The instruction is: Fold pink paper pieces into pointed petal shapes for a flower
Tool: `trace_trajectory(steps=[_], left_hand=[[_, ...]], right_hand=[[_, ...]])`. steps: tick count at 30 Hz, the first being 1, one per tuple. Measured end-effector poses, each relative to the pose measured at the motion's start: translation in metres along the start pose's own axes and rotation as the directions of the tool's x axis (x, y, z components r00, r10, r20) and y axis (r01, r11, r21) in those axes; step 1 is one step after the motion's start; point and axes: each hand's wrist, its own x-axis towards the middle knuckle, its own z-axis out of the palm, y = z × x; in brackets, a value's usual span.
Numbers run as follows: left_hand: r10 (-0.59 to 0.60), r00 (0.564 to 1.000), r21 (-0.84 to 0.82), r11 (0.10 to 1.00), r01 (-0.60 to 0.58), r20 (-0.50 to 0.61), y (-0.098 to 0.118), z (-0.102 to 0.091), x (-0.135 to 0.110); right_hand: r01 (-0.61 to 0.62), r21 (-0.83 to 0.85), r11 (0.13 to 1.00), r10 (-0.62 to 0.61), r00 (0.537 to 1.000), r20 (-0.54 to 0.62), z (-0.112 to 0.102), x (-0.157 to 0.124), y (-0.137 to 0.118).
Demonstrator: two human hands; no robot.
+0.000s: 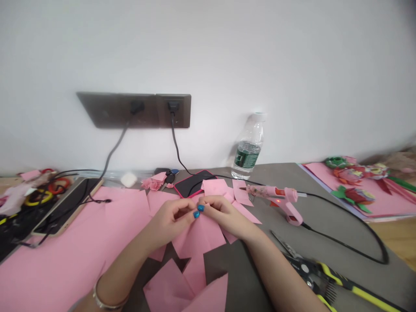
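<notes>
The left hand (167,222) and the right hand (225,216) are close together, and their fingertips meet in the middle. Both hands pinch the top of a folded pink paper (198,236). The paper sits right under the hands, and its lower part spreads out toward the person. More paper bits (169,281) lie below it on the desk (341,216). A big pink sheet (65,242) lies under the left arm. A pink glue gun (279,201) is near the right hand. A black phone (191,184) lies just past the hands. Yellow pliers (315,277) lie by the right arm. A water bottle (248,149) stands by the wall. Paper flowers (352,182) lie far to the right.
</notes>
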Motion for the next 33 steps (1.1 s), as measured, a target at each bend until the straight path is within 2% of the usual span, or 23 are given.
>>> trace_trajectory(steps=[5,9,20,27,33], left_hand=[[0.008,0.999,-0.001,1.000,-0.008,0.046,0.000,0.001,-0.001],[0.021,0.997,0.028,0.999,-0.023,0.070,-0.004,0.000,-0.001],[0.131,0.991,0.034,0.991,-0.131,0.019,-0.003,-0.001,-0.001],[0.055,0.994,0.082,0.996,-0.048,-0.092,-0.005,-0.004,-0.001],[-0.035,0.999,0.046,0.998,0.034,0.009,-0.008,-0.005,-0.002]], right_hand=[[0.060,-0.016,0.998,-0.060,0.998,-0.004,0.004,-0.001,-0.006],[0.045,-0.034,0.998,-0.045,0.999,0.004,0.005,-0.002,-0.008],[0.062,0.038,0.997,-0.058,0.994,-0.090,0.011,-0.001,-0.008],[0.018,0.019,1.000,-0.015,0.991,-0.136,0.008,-0.001,-0.010],[0.062,-0.061,0.996,-0.069,0.992,-0.108,0.005,-0.001,-0.009]])
